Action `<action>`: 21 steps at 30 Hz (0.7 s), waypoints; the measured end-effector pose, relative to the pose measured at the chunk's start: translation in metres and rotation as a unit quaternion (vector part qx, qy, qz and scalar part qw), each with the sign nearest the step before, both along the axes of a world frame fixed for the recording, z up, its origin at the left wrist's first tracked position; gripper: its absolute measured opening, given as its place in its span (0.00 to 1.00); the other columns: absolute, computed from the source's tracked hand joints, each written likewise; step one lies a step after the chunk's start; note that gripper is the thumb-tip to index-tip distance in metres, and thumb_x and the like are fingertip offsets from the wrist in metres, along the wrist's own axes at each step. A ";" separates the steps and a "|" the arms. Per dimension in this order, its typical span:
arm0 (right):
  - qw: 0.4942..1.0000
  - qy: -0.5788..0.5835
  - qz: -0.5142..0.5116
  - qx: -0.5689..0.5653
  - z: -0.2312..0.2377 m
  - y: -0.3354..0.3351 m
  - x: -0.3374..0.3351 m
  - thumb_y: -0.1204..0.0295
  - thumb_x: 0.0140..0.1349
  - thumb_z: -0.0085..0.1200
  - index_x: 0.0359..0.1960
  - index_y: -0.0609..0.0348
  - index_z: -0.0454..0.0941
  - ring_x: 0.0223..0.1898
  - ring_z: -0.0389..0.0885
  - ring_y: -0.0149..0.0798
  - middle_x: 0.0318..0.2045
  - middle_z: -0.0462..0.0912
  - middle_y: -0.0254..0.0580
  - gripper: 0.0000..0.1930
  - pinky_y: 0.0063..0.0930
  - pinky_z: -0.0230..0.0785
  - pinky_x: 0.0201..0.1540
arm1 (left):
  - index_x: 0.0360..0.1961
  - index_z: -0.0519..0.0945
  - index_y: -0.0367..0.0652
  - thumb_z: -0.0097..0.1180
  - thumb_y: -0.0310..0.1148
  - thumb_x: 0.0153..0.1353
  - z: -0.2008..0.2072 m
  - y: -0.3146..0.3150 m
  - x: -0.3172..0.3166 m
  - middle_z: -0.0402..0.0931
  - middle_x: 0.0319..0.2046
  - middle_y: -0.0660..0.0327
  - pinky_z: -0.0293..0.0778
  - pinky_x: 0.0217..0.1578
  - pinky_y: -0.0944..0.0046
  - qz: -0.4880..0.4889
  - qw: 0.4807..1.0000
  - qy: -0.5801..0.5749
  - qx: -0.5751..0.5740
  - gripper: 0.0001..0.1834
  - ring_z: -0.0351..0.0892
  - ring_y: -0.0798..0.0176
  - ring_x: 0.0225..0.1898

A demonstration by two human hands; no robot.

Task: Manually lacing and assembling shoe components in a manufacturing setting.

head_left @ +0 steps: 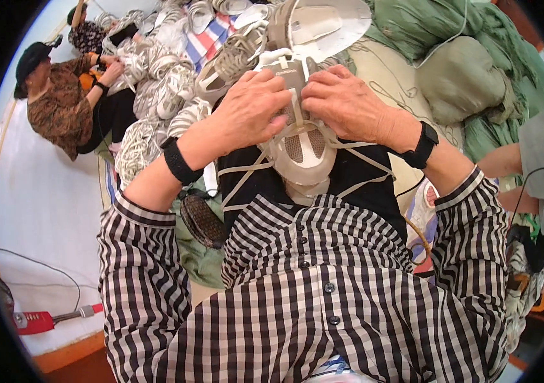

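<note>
- The left hand [249, 115] lay on the left flank of a white sneaker [300, 143] held on the person's lap; its fingers were curled together and pressed onto the shoe's upper near the tongue; whether they pinched a lace could not be told.
- The right hand [345, 102] gripped the same sneaker from 3 o'clock; its fingers were bent and closed against the tongue, meeting the left hand's fingertips at the shoe's midline.
- The sneaker sat at the centre of the view, toe pointing toward the person at 6 o'clock, tongue up at 12 o'clock; mesh panels showed on its toe.
- Loose white laces [246, 172] trailed from the shoe across the dark lap toward 8 o'clock and 4 o'clock.
- Each wrist carried a black band; the left band [179, 163] and the right band [424, 145] sat just above the cuffs of a black-and-white checked shirt [323, 287].
- A heap of pale sneakers [176, 70] lay at 11 o'clock, well beyond the hands; a seated person in a brown patterned top [61, 105] worked beside it at 10 o'clock.
- Green sacks [463, 70] were piled at 2 o'clock.
- A red tool with a cable [35, 320] rested on the floor at 8 o'clock.
</note>
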State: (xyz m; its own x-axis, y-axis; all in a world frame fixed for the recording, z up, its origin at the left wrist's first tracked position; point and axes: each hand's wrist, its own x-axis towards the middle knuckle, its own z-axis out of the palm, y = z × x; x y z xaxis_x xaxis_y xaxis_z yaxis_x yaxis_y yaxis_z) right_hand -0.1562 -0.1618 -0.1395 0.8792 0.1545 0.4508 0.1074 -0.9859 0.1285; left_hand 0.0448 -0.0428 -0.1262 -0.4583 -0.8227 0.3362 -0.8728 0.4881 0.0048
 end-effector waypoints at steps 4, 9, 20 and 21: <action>0.996 0.040 0.031 -0.075 0.005 -0.006 0.008 0.74 0.48 0.57 0.29 0.54 0.76 0.46 0.71 0.36 0.33 0.73 0.33 0.06 0.39 0.62 0.55 | 0.32 0.74 0.41 0.64 0.32 0.44 0.000 -0.007 -0.004 0.70 0.31 0.58 0.66 0.47 0.56 -0.053 0.997 -0.049 0.010 0.15 0.70 0.54 0.42; 0.983 0.169 0.044 -0.057 0.026 -0.008 0.019 0.71 0.45 0.60 0.25 0.56 0.79 0.45 0.73 0.37 0.32 0.76 0.34 0.06 0.35 0.63 0.56 | 0.25 0.78 0.42 0.59 0.38 0.48 0.008 -0.017 -0.004 0.73 0.24 0.56 0.67 0.44 0.58 -0.020 0.976 -0.080 0.203 0.10 0.74 0.53 0.34; 0.948 0.316 0.032 0.028 0.037 -0.023 0.033 0.73 0.42 0.61 0.26 0.59 0.82 0.33 0.81 0.52 0.22 0.81 0.47 0.07 0.43 0.73 0.37 | 0.25 0.82 0.42 0.64 0.35 0.45 0.022 -0.029 -0.011 0.78 0.21 0.55 0.72 0.32 0.52 0.026 0.947 -0.071 0.311 0.09 0.80 0.49 0.31; 0.948 0.316 0.032 0.027 0.037 -0.022 0.034 0.73 0.42 0.61 0.26 0.59 0.82 0.33 0.81 0.52 0.22 0.81 0.47 0.07 0.43 0.73 0.37 | 0.25 0.82 0.43 0.64 0.36 0.45 0.020 -0.028 -0.010 0.78 0.21 0.55 0.72 0.32 0.53 0.036 0.949 -0.069 0.306 0.09 0.80 0.49 0.31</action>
State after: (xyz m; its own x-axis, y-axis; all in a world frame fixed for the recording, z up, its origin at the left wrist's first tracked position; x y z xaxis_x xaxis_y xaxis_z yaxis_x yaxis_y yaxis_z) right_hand -0.1227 -0.1836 -0.1021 0.9656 0.2088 -0.1551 0.2064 -0.9780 -0.0316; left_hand 0.0347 -0.0711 -0.1061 -0.3980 -0.8758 -0.2732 -0.9168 0.3694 0.1516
